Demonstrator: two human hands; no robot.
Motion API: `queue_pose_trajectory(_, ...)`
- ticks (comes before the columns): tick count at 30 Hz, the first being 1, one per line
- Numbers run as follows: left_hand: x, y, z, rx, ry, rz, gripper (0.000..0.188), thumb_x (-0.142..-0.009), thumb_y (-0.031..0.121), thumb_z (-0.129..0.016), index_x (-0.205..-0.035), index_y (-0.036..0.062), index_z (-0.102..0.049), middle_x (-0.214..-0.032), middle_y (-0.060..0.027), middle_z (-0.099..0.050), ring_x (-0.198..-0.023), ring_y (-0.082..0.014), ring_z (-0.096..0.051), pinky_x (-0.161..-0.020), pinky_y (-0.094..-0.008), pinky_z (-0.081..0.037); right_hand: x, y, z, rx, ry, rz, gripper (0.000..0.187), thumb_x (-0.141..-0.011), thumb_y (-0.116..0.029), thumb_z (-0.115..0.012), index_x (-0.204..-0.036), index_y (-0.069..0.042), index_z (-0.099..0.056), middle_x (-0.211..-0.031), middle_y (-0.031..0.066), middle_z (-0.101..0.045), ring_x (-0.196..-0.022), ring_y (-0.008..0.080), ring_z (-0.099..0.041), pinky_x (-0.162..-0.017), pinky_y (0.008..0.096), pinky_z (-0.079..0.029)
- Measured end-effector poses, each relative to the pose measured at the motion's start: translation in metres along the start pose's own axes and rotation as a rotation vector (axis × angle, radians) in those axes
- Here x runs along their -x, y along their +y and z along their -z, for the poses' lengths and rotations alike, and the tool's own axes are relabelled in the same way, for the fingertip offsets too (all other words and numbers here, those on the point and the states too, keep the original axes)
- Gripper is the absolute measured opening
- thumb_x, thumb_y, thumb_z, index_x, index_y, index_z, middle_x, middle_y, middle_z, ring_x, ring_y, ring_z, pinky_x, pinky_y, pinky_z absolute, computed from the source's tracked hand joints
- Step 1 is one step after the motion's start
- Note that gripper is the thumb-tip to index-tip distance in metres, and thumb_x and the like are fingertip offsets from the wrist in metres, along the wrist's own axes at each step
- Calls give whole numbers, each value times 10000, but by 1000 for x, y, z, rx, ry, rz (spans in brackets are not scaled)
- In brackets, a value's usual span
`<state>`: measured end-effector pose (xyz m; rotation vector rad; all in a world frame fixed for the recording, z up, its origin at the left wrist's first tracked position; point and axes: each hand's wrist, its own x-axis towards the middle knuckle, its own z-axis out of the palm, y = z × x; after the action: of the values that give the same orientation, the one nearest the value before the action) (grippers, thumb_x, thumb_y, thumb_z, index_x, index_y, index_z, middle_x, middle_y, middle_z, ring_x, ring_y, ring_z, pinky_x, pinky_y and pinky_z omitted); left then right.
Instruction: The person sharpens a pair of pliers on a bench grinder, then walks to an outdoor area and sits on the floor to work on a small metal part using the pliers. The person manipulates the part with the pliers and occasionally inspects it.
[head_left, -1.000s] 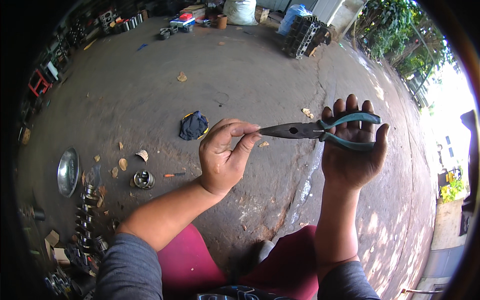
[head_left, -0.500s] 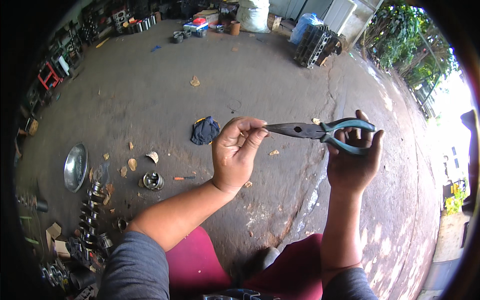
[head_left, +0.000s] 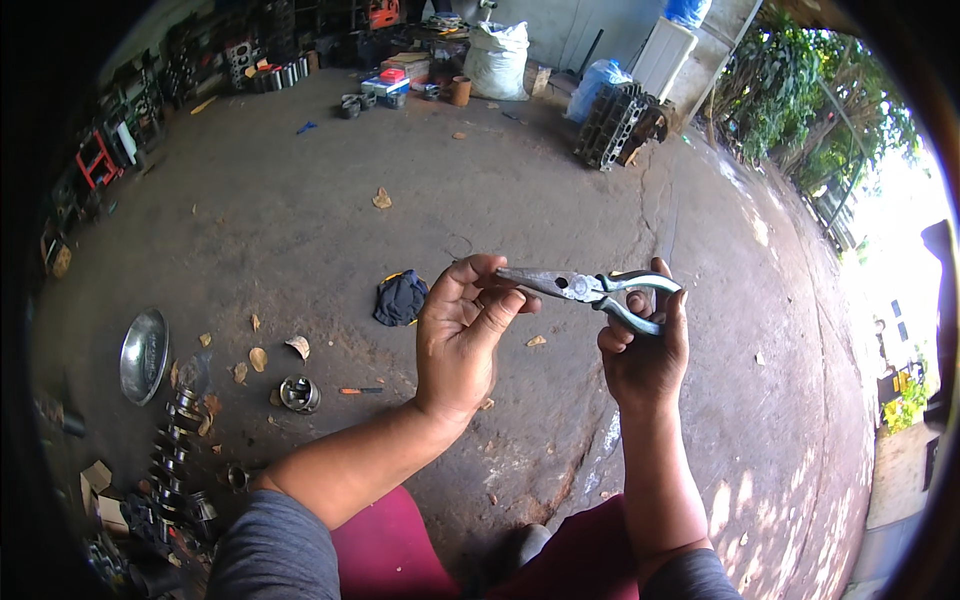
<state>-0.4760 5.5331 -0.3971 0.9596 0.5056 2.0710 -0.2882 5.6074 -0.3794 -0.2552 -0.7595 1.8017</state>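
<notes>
A pair of needle-nose pliers (head_left: 580, 288) with dark jaws and teal-and-black handles is held up in front of me, nose pointing left. My right hand (head_left: 645, 360) is wrapped around the handles, which are spread a little. My left hand (head_left: 458, 345) has its fingers curled at the tip of the jaws, index finger against the end and thumb just below. Whether anything small sits between those fingers cannot be made out. Beyond my left hand, a dark cloth-like bundle with a yellow edge (head_left: 402, 298) lies on the ground.
On the ground to the left are a metal bowl (head_left: 145, 357), a piston (head_left: 299, 394), a crankshaft (head_left: 172, 450) and an orange-and-black tool (head_left: 361, 390). An engine block (head_left: 612, 125) stands far right, near a white sack (head_left: 497, 62). Dry leaves lie scattered about.
The pliers and my right hand have moved left and slightly down. My left thumb and index finger, pinched at the tip before, are now farther apart. The view has tilted up slightly.
</notes>
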Motion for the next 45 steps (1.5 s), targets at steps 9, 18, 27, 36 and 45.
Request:
queue_pose_trajectory(9,4,-13,-3,28,96,331,196,-1018,174,-583,-1190,82,-606,-1041,-54,-683,-949,-168,-665,-861,-356,-526,6,23,6,147,-56,23,589,-1019,-401,-536,-1505,-128,-346,-972,112,-687,-757,246,-680,-674,401,-553)
queue_pose_trajectory(18,-7,-17,17,-16,149,372,134,-1019,179,-574,-1054,54,-606,-981,-53,-685,-824,-142,-660,-773,-298,-550,9,1,7,414,-145,-222,604,-961,-320,-639,-1451,-32,-436,-1234,210,-637,-1009,397,-689,-751,437,-603)
queue_pose_trajectory(27,-14,-27,29,-220,-183,536,282,-1009,106,-565,-1276,33,-621,-1011,-37,-684,-917,-112,-647,-845,-300,-541,9,-17,14,735,-194,-790,661,-960,-378,-638,-1451,11,-424,-1178,185,-671,-915,227,-684,-739,335,-562)
queue_pose_trajectory(36,-5,-36,57,-905,-693,640,454,-921,94,-652,-1368,53,-583,-1169,-133,-679,-1031,-173,-647,-915,-312,-524,81,-34,126,910,183,-737,369,-945,-333,-680,-1130,-32,-574,-922,65,-648,-758,138,-626,-609,295,-502)
queue_pose_trajectory(45,13,-35,86,-1032,-748,890,546,-874,54,-632,-1412,40,-543,-1241,-109,-642,-1087,-170,-591,-984,-332,-474,293,-65,292,945,1026,-1008,270,-894,-253,-632,-1028,-40,-535,-800,101,-606,-587,194,-594,-457,339,-475)
